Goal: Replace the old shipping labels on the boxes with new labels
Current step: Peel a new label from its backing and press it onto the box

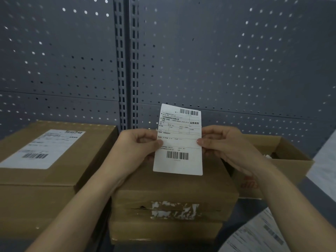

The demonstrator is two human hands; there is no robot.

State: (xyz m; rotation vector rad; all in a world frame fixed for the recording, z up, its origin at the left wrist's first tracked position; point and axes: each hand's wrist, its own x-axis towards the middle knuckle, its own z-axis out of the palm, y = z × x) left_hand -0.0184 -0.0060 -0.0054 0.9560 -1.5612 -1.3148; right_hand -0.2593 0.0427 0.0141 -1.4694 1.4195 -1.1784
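Note:
A white shipping label [179, 140] with two barcodes is held upright in front of me. My left hand [135, 146] pinches its left edge and my right hand [230, 145] pinches its right edge. Below it stands a brown cardboard box [174, 193] whose front face carries torn white label remnants [175, 210]. It sits on a second box [163, 231]. To the left, a larger brown box [54, 171] has a white label [43, 149] stuck flat on its top.
An open cardboard box [283, 160] stands at the right behind my right hand. A stack of printed label sheets [258, 233] lies at the bottom right. A grey pegboard wall [218, 60] with a slotted upright post [125, 70] closes the back.

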